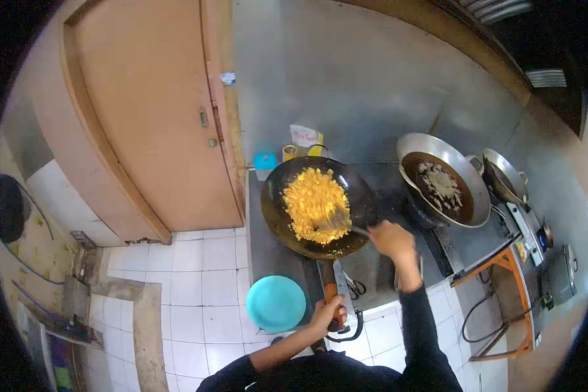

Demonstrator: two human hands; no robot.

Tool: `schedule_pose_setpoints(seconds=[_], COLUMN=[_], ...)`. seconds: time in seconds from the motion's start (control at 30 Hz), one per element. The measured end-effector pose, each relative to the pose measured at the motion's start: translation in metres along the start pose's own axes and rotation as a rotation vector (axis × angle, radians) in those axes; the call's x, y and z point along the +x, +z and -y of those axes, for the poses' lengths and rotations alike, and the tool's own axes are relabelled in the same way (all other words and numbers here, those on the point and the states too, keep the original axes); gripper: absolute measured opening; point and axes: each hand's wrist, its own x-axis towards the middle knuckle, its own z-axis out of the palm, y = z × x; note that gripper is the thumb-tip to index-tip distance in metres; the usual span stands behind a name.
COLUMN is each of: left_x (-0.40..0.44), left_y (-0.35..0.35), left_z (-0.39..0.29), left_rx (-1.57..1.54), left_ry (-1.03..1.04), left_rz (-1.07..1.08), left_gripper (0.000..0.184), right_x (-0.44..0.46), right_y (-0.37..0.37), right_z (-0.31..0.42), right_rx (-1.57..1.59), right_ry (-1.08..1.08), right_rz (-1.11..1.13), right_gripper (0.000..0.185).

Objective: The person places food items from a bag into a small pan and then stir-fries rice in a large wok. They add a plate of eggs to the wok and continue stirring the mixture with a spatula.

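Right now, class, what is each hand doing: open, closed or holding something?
Left hand: closed around the long brown handle of the round black wok.
Right hand: closed, holding a grey metal spatula.

The spatula [350, 227] has a blurred blade [337, 220] against the yellow food [310, 196]; the right hand [393, 240] hides part of its handle [362, 231]. The white packet [302, 135] bears lettering too small to read.

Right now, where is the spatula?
In the head view, the spatula is in the right hand, its blade in the lower-right part of the diced yellow food inside the black wok.
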Motion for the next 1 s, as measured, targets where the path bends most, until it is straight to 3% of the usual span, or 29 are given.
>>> schedule_pose_setpoints(seconds=[0.1,0.17,0.23,0.3,0.37,0.43,0.5,0.57,0.6,0.63,0.7,0.77,0.83,0.9,0.97,1.0], left_x=[0.018,0.007,-0.004,-0.003,0.004,0.014,0.020,0.034,0.042,0.048,0.056,0.062,0.050,0.039,0.018,0.026], left_y=[-0.027,-0.006,0.018,0.020,0.012,0.003,0.002,-0.003,-0.004,-0.002,0.004,0.014,0.035,0.027,0.021,0.014], left_z=[0.005,0.008,0.007,0.008,0.006,0.011,0.014,0.023,0.027,0.029,0.036,0.053,0.046,0.037,0.015,0.019], left_rx=[0.006,0.093,-0.072,-0.114,-0.055,0.012,0.051,0.056,0.071,0.071,0.018,0.004,0.006,-0.079,0.049,0.079], left_ry=[-0.070,0.053,-0.021,0.004,0.004,0.036,0.054,0.099,0.145,0.152,0.220,0.219,0.146,0.101,0.063,0.124], left_rz=[0.026,-0.080,0.014,0.009,-0.021,-0.024,-0.029,-0.043,-0.054,-0.046,-0.084,-0.075,-0.170,-0.117,-0.083,-0.093], left_gripper=[0.025,0.022,0.018,0.019,0.020,0.020,0.019,0.019,0.018,0.018,0.018,0.018,0.016,0.015,0.014,0.015], right_x=[0.005,0.016,0.029,0.036,0.026,0.020,0.011,-0.007,-0.021,-0.019,-0.015,0.027,0.041,0.071,0.028,0.033], right_y=[0.033,0.044,0.057,0.063,0.057,0.055,0.047,0.017,-0.005,-0.002,0.023,0.095,0.071,0.032,-0.054,-0.032], right_z=[-0.017,0.016,0.021,0.011,0.004,-0.012,-0.018,-0.016,-0.007,-0.007,-0.011,0.001,0.022,-0.004,-0.002,-0.013], right_rx=[-0.040,0.114,0.102,-0.078,-0.091,-0.306,-0.315,-0.168,-0.040,-0.044,0.131,0.128,0.111,0.032,-0.191,-0.072], right_ry=[0.022,0.115,0.085,-0.019,-0.117,-0.368,-0.427,-0.316,-0.184,-0.184,-0.025,-0.062,0.036,-0.073,-0.382,-0.347], right_rz=[0.028,-0.109,-0.171,-0.272,-0.359,-0.753,-0.837,-0.616,-0.356,-0.366,-0.076,-0.056,-0.086,0.052,0.331,0.364], right_gripper=[0.036,0.036,0.027,0.021,0.030,0.044,0.042,0.035,0.025,0.025,0.027,0.027,0.027,0.030,0.033,0.041])
